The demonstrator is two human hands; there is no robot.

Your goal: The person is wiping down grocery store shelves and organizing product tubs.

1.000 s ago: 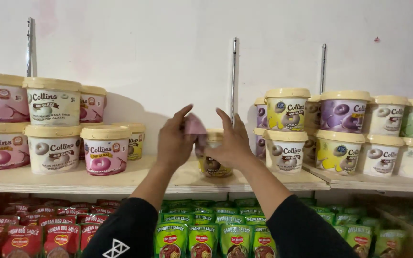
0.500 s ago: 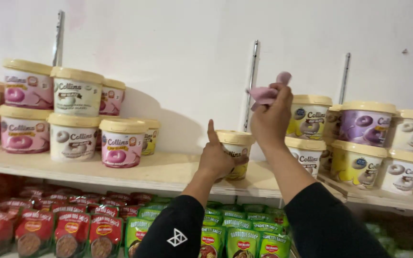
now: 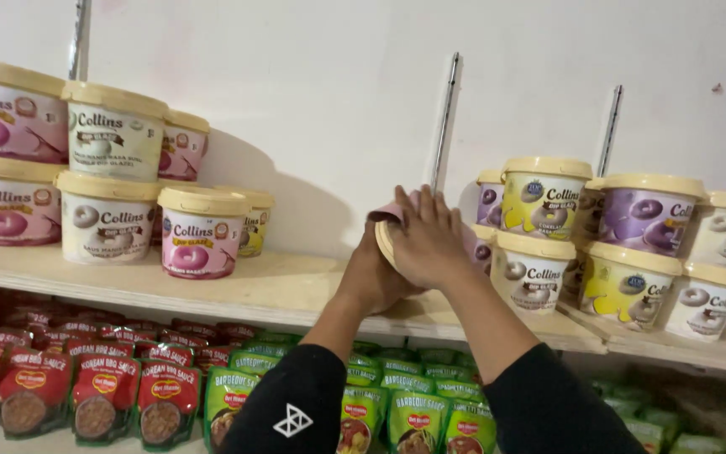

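Tub (image 3: 384, 244) tilted, cream lid; both hands' grip clamped on it, pink cloth (image 3: 388, 212) pressed.

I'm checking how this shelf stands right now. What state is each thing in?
Left hand: holding the tilted tub from below.
Right hand: pressing a pink cloth on the tub's lid.
Tilted tub: lidded, tipped sideways.
Stacked tubs: upright, lidded.
Sauce pouches: standing in rows.
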